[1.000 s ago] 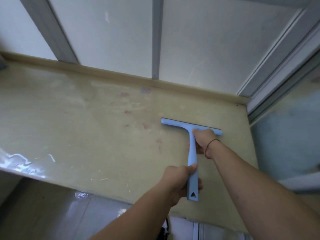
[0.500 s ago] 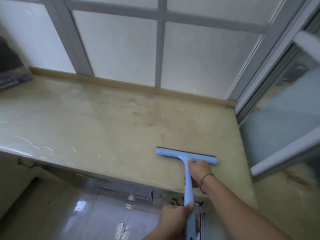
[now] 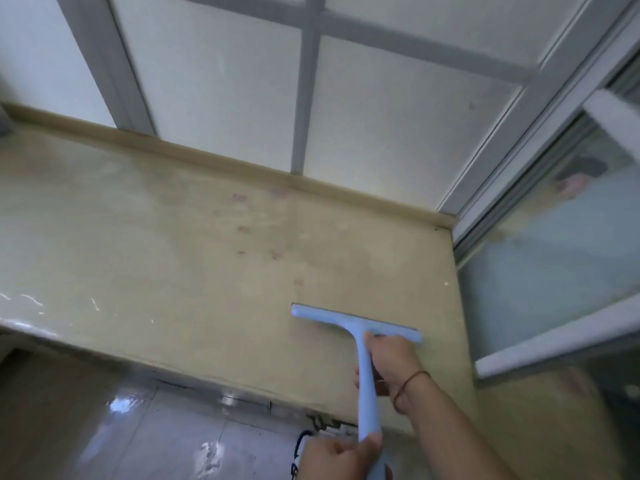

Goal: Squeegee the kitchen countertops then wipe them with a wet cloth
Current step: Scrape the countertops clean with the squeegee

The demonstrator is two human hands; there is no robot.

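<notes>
A light blue squeegee (image 3: 349, 322) lies with its blade on the beige countertop (image 3: 173, 271), near the right front part. My right hand (image 3: 391, 358) grips the upper handle just below the blade; a thin band circles its wrist. My left hand (image 3: 341, 457) grips the lower end of the handle at the frame's bottom edge, past the counter's front edge. Faint pinkish stains (image 3: 242, 230) mark the counter behind the blade. No cloth is in view.
Frosted window panes in grey frames (image 3: 304, 98) rise behind the counter's raised back lip (image 3: 207, 157). An open window sash (image 3: 554, 334) juts in at the right. Below the counter's front edge lies a glossy tiled floor (image 3: 156, 438). A dark object shows at the far left edge.
The squeegee has been drawn from the back part of the counter toward the front edge, both hands travelling with it. My left hand now sits beyond the front edge.
</notes>
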